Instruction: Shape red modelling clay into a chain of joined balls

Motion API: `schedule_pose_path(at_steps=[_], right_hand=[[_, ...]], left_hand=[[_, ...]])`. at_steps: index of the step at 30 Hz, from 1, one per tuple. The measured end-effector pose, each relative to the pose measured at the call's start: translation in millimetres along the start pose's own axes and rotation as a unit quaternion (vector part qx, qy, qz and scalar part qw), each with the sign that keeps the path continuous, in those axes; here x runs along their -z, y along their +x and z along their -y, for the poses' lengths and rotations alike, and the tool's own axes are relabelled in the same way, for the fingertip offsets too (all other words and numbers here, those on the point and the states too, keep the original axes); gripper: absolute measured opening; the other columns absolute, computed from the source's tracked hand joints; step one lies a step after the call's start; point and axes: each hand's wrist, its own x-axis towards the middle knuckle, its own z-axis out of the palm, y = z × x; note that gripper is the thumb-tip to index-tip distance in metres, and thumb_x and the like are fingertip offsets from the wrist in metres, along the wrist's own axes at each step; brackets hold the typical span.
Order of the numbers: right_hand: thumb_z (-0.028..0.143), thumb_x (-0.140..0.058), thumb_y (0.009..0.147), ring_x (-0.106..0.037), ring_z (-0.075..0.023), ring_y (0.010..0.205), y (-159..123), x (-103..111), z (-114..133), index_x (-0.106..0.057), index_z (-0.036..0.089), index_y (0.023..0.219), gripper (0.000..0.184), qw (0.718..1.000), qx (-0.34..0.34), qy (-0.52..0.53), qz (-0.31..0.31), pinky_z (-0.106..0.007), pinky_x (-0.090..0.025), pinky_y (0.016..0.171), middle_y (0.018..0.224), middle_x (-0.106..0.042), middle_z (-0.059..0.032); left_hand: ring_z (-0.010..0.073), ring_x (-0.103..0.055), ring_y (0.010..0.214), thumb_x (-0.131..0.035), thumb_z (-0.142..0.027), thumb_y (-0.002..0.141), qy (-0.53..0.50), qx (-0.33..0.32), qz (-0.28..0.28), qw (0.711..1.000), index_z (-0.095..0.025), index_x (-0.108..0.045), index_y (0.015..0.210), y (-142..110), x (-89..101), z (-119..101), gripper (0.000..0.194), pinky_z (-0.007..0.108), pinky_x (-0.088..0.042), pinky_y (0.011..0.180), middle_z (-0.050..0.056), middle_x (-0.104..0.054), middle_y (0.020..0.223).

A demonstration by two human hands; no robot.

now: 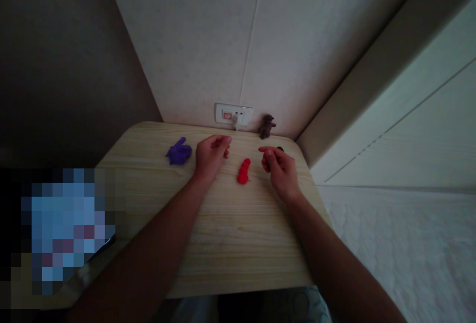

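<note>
On the wooden table lies a red lumpy piece of modelling clay (243,171), made of several rounded lumps joined in a row. It rests between my two hands, touched by neither. My left hand (211,153) is closed, thumb against the curled index finger; anything inside it is hidden. My right hand (279,167) has its thumb pressed near the index finger, which points left, while the other fingers curl in. Whether a small piece sits there I cannot make out. Left of my left hand is a purple clay shape (179,152) with a raised stub.
A dark brown small figure (267,127) stands at the table's back edge by the wall. Behind my right hand a dark item (280,148) is mostly covered. A wall socket (233,114) holds a white plug. A blurred-out screen (63,229) is at the left.
</note>
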Motion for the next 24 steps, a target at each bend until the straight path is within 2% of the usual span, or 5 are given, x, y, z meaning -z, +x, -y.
schedule_pose_path(at_steps=[6,11,17,20,24], right_hand=[[0.057,-0.068,0.092,-0.057,-0.0124,0.068,4,1,-9,-0.075,0.02,0.121,0.048,1.0,0.012,0.025,0.014,-0.029,-0.05,0.066,0.079,-0.064,0.0008],[0.061,-0.08,0.081,-0.061,-0.0144,0.058,3,1,-2,-0.076,0.019,0.098,0.045,0.999,-0.036,0.028,0.022,-0.03,-0.052,0.058,0.073,-0.069,-0.001],[0.079,-0.066,0.083,-0.044,-0.0111,0.034,-2,-3,5,-0.054,0.025,0.078,0.057,0.991,-0.094,0.093,0.021,-0.024,-0.032,0.032,0.047,-0.051,0.0075],[0.089,-0.059,0.081,-0.035,-0.0098,0.029,-3,-6,6,-0.043,0.026,0.071,0.065,0.985,-0.115,0.126,0.005,-0.022,-0.024,0.029,0.04,-0.04,0.0098],[0.094,-0.051,0.081,-0.028,-0.0087,0.028,-3,-6,10,-0.035,0.027,0.06,0.073,0.978,-0.147,0.146,0.012,-0.023,-0.02,0.029,0.035,-0.034,0.0079]], left_hand=[[0.0095,-0.059,0.055,-0.079,-0.048,0.078,0.024,-0.003,-0.006,1.0,-0.014,-0.074,0.086,1,1.3,2,0.035,0.021,-0.046,0.052,0.001,-0.067,0.069],[0.0109,-0.059,0.058,-0.076,-0.047,0.08,0.054,-0.011,-0.017,0.998,-0.015,-0.075,0.087,1,2.8,5,0.033,0.022,-0.046,0.054,0.001,-0.069,0.07],[0.0122,-0.061,0.063,-0.075,-0.047,0.082,0.084,-0.011,-0.016,0.996,-0.016,-0.075,0.085,1,2.4,4,0.032,0.023,-0.047,0.058,0.003,-0.071,0.073],[0.0122,-0.061,0.063,-0.075,-0.048,0.082,0.087,-0.008,-0.014,0.996,-0.015,-0.075,0.086,0,1.7,3,0.032,0.023,-0.047,0.058,0.002,-0.071,0.073],[0.0118,-0.061,0.062,-0.075,-0.046,0.082,0.088,-0.009,-0.008,0.996,-0.015,-0.075,0.085,0,1.5,2,0.031,0.023,-0.047,0.059,0.002,-0.071,0.073]])
